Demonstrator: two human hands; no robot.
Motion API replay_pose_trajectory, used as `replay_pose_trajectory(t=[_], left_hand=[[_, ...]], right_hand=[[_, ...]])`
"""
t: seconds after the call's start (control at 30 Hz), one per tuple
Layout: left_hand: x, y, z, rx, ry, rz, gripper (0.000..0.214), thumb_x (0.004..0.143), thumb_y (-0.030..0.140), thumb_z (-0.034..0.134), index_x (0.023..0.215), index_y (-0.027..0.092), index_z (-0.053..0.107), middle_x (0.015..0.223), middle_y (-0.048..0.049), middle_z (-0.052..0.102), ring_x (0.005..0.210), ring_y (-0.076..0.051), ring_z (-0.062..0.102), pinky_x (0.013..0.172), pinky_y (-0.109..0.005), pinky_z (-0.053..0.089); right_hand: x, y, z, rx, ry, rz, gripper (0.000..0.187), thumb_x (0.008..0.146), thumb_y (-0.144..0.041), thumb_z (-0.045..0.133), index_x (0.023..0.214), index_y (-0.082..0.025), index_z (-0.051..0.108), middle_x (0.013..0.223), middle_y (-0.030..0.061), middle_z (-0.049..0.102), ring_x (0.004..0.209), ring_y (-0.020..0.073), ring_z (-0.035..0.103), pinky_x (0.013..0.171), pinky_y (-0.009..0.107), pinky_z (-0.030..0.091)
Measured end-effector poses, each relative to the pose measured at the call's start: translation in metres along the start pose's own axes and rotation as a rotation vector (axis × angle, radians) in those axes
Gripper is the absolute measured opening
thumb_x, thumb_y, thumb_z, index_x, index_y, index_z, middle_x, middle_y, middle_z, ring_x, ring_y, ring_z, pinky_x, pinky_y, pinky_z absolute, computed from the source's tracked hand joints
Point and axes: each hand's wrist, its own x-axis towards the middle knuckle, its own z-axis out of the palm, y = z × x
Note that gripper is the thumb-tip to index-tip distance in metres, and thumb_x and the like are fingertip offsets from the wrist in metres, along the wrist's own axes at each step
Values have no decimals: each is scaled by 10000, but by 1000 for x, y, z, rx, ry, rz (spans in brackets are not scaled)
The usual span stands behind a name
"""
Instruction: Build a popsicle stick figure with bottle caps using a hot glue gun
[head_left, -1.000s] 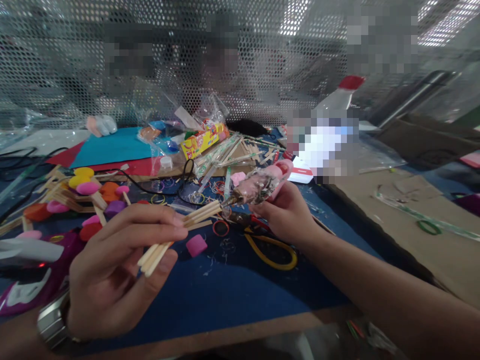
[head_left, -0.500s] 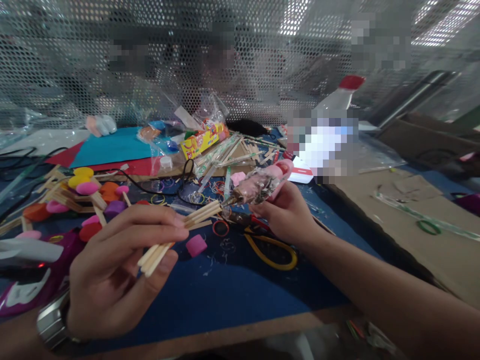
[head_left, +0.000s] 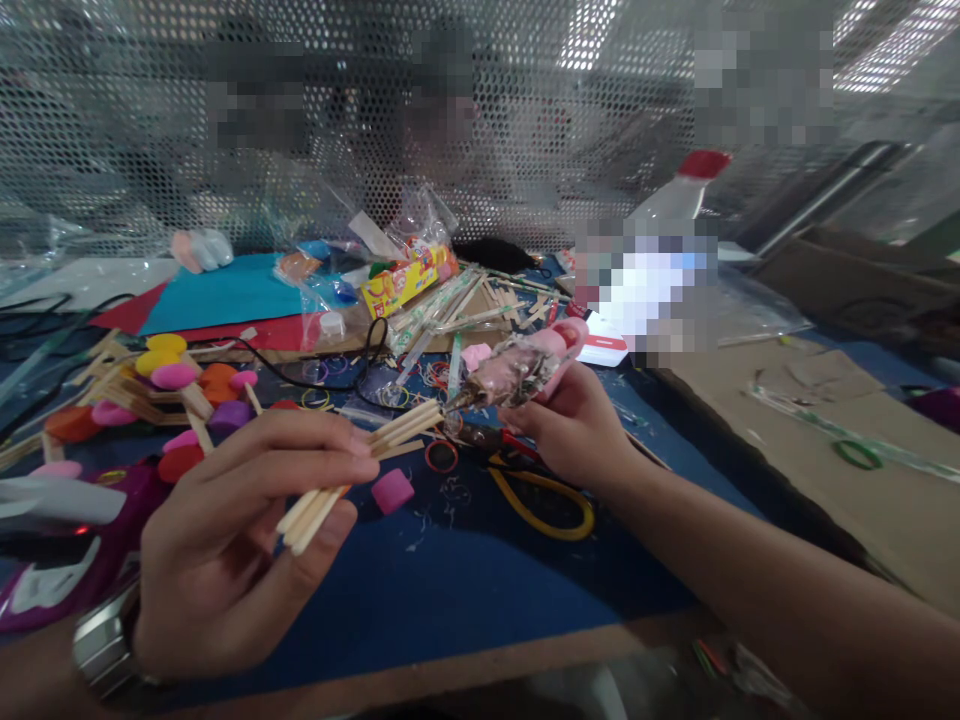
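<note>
My left hand (head_left: 232,545) pinches a small bundle of wooden sticks (head_left: 360,462) between thumb and fingers, the sticks pointing up and to the right. My right hand (head_left: 574,420) grips a pink glue gun (head_left: 525,368) smeared with dried glue. Its metal nozzle touches the far ends of the sticks. Both hands hover over a blue mat (head_left: 465,580). A watch sits on my left wrist.
A pink foam piece (head_left: 392,490), rubber bands and yellow-handled scissors (head_left: 544,500) lie under the hands. Stick-and-foam pieces (head_left: 165,390) pile at left, coloured paper, stick packets and a white bottle (head_left: 660,260) behind. A perforated screen stands at the back, cardboard (head_left: 825,440) at right.
</note>
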Motion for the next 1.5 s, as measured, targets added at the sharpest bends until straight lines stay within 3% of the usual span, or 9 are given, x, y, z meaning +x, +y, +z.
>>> replay_pose_trajectory(t=[0.13,0.37,0.67,1.17,1.5], left_hand=[[-1,0,-1,13,-12,-29,424,825,0,610,1130,258,752,1044,-43,764,980,-204,750,831,-334,690],[1,0,0,27,10,-17,285,862,96,674,1072,265,766,988,-45,789,934,-231,781,767,-346,703],[2,0,-1,23,-10,9,352,832,24,644,1086,240,756,1009,-41,778,959,-206,772,795,-300,689],[1,2,-1,46,-2,-32,325,874,94,640,1088,304,765,983,-36,798,907,-232,785,741,-340,707],[4,4,0,32,-2,-15,311,851,67,660,1063,264,775,965,-36,799,895,-200,791,770,-283,707]], right_hand=[[0,1,-2,-8,-1,6,146,624,-195,669,697,-223,545,609,-50,527,536,109,451,514,265,420],[0,0,0,-29,-17,-17,130,632,-206,655,686,-232,539,618,-42,513,552,116,430,513,269,409],[0,0,0,-27,-28,-7,147,638,-214,640,659,-244,498,558,-63,456,505,101,360,476,259,351],[0,-2,0,-12,-30,28,149,620,-224,646,650,-243,501,543,-66,452,503,101,356,472,254,333],[0,-4,2,-21,-44,-25,150,631,-203,624,621,-244,480,556,-58,438,509,100,352,468,254,308]])
